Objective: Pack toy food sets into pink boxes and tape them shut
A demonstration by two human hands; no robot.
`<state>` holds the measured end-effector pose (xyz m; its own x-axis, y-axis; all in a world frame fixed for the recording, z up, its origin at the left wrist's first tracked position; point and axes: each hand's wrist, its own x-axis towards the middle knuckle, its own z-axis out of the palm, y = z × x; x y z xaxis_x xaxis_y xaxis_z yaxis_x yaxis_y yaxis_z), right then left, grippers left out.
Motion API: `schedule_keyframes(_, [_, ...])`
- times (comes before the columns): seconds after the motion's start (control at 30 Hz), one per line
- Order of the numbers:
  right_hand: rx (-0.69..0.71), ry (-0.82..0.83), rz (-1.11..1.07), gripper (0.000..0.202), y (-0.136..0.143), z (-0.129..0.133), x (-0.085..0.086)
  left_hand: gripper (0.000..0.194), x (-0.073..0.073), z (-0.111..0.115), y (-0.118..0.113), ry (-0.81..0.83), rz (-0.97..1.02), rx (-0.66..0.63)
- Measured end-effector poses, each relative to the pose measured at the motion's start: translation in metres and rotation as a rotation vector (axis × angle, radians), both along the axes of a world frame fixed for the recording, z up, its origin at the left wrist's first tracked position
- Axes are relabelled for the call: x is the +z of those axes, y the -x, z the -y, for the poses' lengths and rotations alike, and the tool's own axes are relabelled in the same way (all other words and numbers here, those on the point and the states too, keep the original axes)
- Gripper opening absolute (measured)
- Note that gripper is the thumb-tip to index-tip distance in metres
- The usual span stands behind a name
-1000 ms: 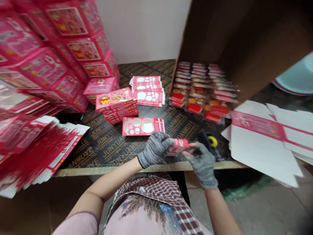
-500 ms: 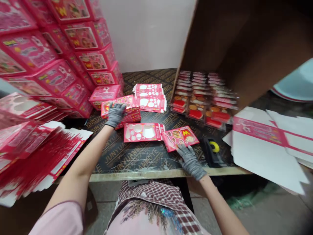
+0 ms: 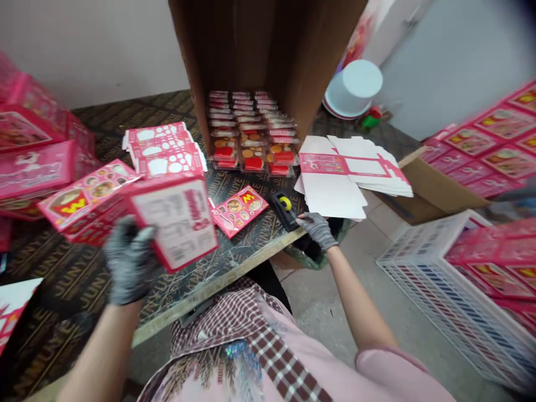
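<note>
My left hand, in a grey knit glove, grips a pink cardboard box by its left edge. The box is tilted up above the table, a white printed panel toward me. Behind it lies a stack of printed pink cartons. My right hand, gloved alike, has its fingers drawn together at the front end of a black tape dispenser with a yellow core. Whatever is between those fingertips is too small to make out. Left of the dispenser a printed pink card piece lies flat.
Pink die-cut sheets lie at the back. An open brown carton holds rows of packaged pieces. Unfolded white-and-pink box blanks overhang the table's right end. A white basket of pink boxes stands on the right.
The view has swung right. My left hand has lifted a pink box and turned it up. My right hand has left the printed card piece and moved to the tape dispenser.
</note>
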<state>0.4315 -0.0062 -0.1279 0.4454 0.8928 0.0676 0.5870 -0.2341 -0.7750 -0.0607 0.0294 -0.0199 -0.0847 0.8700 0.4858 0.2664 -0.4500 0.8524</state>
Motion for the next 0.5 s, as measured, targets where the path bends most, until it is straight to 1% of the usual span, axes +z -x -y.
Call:
schedule_keyframes(0.07, [0.046, 0.026, -0.069, 0.035, -0.002, -0.007, -0.001, 0.032, -0.026, 0.003, -0.041, 0.178, 0.223, -0.088])
schedule_keyframes(0.1, [0.073, 0.041, -0.091, 0.034, -0.003, -0.010, -0.001, 0.039, -0.038, 0.002, -0.055, 0.220, 0.275, -0.128])
schedule_keyframes(0.17, [0.105, 0.050, -0.083, 0.029, -0.003, -0.017, 0.002, 0.052, -0.054, 0.000, -0.070, 0.219, 0.284, -0.167])
schedule_keyframes(0.2, [0.112, 0.042, -0.045, 0.026, -0.002, -0.019, 0.004, 0.058, -0.058, -0.002, -0.072, 0.198, 0.264, -0.184])
schedule_keyframes(0.23, [0.112, 0.027, 0.008, 0.023, 0.000, -0.021, 0.006, 0.065, -0.059, -0.004, -0.070, 0.171, 0.228, -0.197])
schedule_keyframes(0.3, [0.090, -0.017, 0.123, 0.018, 0.006, -0.022, 0.010, 0.077, -0.053, -0.009, -0.063, 0.126, 0.103, -0.209])
schedule_keyframes(0.33, [0.066, -0.040, 0.160, 0.017, 0.009, -0.021, 0.011, 0.079, -0.047, -0.012, -0.059, 0.111, 0.015, -0.202])
schedule_keyframes(0.37, [0.029, -0.061, 0.166, 0.016, 0.012, -0.020, 0.012, 0.077, -0.041, -0.015, -0.056, 0.101, -0.077, -0.195])
schedule_keyframes(0.43, [-0.072, -0.100, 0.063, 0.018, 0.015, -0.015, 0.012, 0.064, -0.029, -0.022, -0.052, 0.074, -0.232, -0.180])
schedule_keyframes(0.5, [-0.158, -0.124, -0.159, 0.027, 0.015, -0.006, 0.009, 0.053, -0.020, -0.028, -0.051, 0.042, -0.324, -0.173])
